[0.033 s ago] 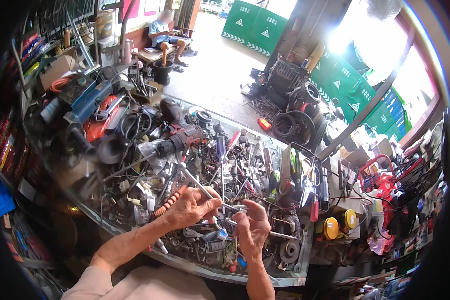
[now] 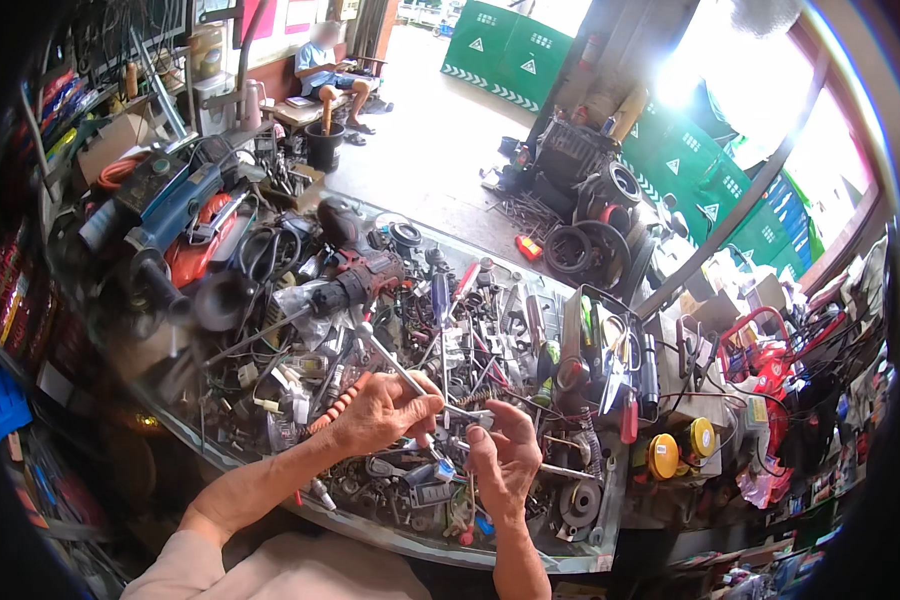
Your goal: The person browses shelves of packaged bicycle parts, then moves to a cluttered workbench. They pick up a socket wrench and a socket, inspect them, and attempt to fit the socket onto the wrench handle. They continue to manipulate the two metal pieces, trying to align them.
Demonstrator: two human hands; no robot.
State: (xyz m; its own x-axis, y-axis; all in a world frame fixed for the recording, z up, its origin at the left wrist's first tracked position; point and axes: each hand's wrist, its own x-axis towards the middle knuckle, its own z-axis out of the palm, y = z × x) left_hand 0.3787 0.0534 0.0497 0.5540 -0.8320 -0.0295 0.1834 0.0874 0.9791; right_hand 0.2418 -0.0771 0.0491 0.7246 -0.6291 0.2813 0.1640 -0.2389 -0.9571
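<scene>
Left hand [image 2: 385, 413], angled from near left, grips a slanting metal rod [image 2: 391, 363]; right hand [image 2: 505, 458] curls upright, its grip indeterminable.

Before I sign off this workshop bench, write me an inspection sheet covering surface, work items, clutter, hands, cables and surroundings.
Surface: workbench mostly covered; its edge shows at the front.
Work items: slim metal rod, slanting above the clutter.
Clutter: dense small parts, a power drill, a blue-handled screwdriver, scissors toward the right.
Hands: left hand pinches the rod between its fingers; right hand has bent fingers near the rod's lower end, contact unclear.
Cables: orange coil at upper left, cord or hose unclear; connections cannot be made out.
Surroundings: seated person in the background; green panels and tyres beyond the bench.
</scene>
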